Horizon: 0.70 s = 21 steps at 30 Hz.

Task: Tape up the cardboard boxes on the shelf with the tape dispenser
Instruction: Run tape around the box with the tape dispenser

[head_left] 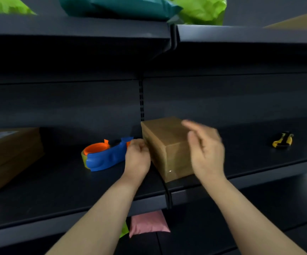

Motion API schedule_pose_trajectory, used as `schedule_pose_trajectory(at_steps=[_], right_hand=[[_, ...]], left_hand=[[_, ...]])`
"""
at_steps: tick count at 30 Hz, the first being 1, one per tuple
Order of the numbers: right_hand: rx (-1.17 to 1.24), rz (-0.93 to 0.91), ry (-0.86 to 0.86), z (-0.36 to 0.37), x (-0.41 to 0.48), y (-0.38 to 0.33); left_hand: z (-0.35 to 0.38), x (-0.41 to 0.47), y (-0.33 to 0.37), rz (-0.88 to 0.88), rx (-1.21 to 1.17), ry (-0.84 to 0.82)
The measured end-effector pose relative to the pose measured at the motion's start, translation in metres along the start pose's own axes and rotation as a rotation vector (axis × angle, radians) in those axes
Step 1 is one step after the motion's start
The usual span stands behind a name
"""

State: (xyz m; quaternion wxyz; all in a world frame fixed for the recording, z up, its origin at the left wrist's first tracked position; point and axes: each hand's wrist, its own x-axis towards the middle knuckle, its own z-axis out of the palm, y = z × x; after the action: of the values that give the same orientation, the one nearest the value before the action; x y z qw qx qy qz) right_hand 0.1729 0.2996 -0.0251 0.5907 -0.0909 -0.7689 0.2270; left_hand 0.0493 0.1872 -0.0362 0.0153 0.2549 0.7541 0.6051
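As hands (137,159) (207,153) flank it, rectangular cardboard box (164,142) gleams

Three brown cardboard boxes (167,148), one blue-and-orange plastic tape dispenser (103,158), one yellow-and-black utility knife (283,140), two lime-green plastic bags (200,10) up top, one teal bag (115,6), one pink pouch (147,225).

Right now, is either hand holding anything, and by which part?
The right hand is open, holding nothing. The left hand curls its fingers against the left edge of the small cardboard box, beside the tape dispenser; whether they pinch anything is unclear.
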Motion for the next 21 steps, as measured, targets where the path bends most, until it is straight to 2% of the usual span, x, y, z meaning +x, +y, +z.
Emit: schedule_pose_trajectory(at_steps=[1,2,4,5,7,11,14,16,18,21], right_hand=[[0.064,0.164,0.038,-0.006,0.008,0.009],[0.2,0.446,-0.002,-0.011,0.016,0.013],[0.531,1.0,-0.189,-0.013,0.033,0.024],[0.635,1.124,-0.284,-0.016,0.037,0.027],[0.703,1.15,-0.418,-0.021,0.042,0.03],[0.822,1.077,-0.54,-0.03,0.04,0.046],[0.759,1.039,-0.617,-0.027,0.046,0.052],[0.666,1.029,-0.617,-0.021,0.047,0.052],[0.629,1.002,-0.608,-0.016,0.046,0.051],[0.637,0.957,-0.538,-0.017,0.043,0.047]], left_hand=[[0.005,-0.005,0.006,-0.028,-0.12,-0.004],[0.012,-0.009,0.012,-0.093,-0.249,-0.052],[0.026,-0.013,0.019,-0.287,-0.464,-0.102],[0.033,-0.008,0.016,-0.348,-0.541,-0.094],[0.037,-0.009,0.023,-0.423,-0.606,-0.08],[0.035,-0.015,0.041,-0.433,-0.632,-0.072],[0.035,-0.014,0.043,-0.313,-0.468,-0.033],[0.035,-0.011,0.042,-0.252,-0.316,0.084],[0.034,-0.011,0.044,-0.275,-0.27,0.161],[0.027,-0.007,0.054,-0.3,-0.212,0.137]])
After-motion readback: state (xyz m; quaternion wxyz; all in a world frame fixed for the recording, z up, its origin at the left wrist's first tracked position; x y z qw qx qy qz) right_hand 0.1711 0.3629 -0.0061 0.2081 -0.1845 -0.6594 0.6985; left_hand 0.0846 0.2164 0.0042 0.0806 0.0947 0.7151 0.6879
